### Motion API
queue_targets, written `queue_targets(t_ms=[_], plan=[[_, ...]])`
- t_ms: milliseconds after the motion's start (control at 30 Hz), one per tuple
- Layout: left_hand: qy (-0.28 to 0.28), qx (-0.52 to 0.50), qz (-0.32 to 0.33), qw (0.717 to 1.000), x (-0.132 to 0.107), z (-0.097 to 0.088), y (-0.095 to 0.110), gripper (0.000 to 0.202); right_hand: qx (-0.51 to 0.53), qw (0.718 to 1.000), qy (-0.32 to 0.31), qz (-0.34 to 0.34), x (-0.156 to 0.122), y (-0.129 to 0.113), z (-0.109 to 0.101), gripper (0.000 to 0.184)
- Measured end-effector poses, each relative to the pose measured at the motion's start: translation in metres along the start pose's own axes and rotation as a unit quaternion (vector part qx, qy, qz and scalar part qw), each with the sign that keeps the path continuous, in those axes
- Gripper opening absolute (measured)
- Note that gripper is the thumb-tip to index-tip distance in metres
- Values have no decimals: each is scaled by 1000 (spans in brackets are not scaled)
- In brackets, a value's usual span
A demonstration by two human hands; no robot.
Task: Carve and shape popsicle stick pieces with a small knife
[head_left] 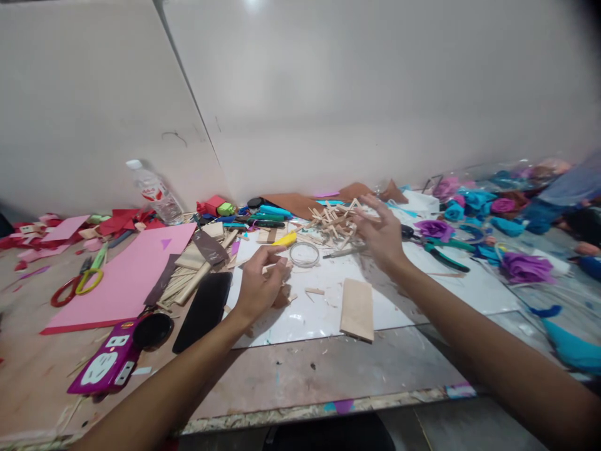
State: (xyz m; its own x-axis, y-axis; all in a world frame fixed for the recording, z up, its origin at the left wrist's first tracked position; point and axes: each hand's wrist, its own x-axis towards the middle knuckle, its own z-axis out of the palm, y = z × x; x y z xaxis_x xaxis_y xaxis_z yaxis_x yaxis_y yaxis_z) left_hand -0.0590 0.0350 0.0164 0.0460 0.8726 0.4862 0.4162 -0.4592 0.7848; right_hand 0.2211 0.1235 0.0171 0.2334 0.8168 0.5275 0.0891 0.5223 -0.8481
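Note:
My left hand (261,280) is over the white sheet (323,322) with its fingers curled in; what they hold, if anything, is hard to make out. A yellow-tipped tool (284,239) lies just beyond its fingertips. Beside it rests a clear round ring (304,255). My right hand (381,233) has its fingers apart at the right edge of a pile of short wooden sticks (333,220). Below that hand lies a thin grey tool (345,252). A flat wooden block (357,308) sits near the sheet's front edge, with small wood scraps around.
Left of the sheet are a black phone (203,312), a purple device (110,360), pink paper (126,275), scissors (77,282) and a water bottle (154,193). Green-handled pliers (446,254) and crepe-paper flowers (526,266) lie to the right. A white wall (352,94) stands behind.

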Motion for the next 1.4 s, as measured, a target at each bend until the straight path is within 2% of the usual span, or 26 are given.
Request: queue_targets(t_ms=[100, 200, 300, 400, 467, 567, 633, 767, 867, 1000, 1133, 1200, 1400], plan=[[-35, 49, 23, 998, 0, 0, -1, 29, -35, 995, 89, -28, 16, 7, -17, 41], [-78, 104, 38, 991, 4, -4, -4, 37, -74, 985, 145, -56, 22, 9, -27, 33], [-117, 159, 41, 980, 12, -15, -7, 50, -111, 974, 175, -88, 20, 3, -29, 28], [-183, 202, 32, 962, 18, -28, -8, 77, -132, 968, 172, -124, 10, -7, -22, 30], [-225, 225, 23, 948, 19, -34, -8, 87, -151, 966, 120, -172, 0, -16, -14, 32], [-269, 237, 19, 933, 18, -37, -7, 89, -185, 941, -39, -280, -21, -28, -2, 39], [-289, 232, 26, 929, 18, -37, -5, 85, -195, 918, -131, -320, -34, -34, 5, 40], [-299, 218, 38, 928, 21, -36, -4, 63, -203, 866, -289, -354, -56, -38, 18, 32], [-286, 209, 38, 934, 25, -38, -6, 49, -223, 829, -371, -353, -70, -40, 25, 27], [-272, 206, 34, 939, 28, -40, -12, 49, -322, 783, -442, -295, -86, -48, 31, 33], [-293, 210, 30, 932, 27, -41, -10, 71, -365, 751, -480, -270, -95, -52, 35, 30], [-317, 227, 34, 920, 25, -42, -8, 83, -375, 744, -486, -264, -97, -51, 38, 30], [-415, 290, 52, 861, 22, -39, -5, 120, -379, 748, -479, -260, -100, -48, 45, 24]])
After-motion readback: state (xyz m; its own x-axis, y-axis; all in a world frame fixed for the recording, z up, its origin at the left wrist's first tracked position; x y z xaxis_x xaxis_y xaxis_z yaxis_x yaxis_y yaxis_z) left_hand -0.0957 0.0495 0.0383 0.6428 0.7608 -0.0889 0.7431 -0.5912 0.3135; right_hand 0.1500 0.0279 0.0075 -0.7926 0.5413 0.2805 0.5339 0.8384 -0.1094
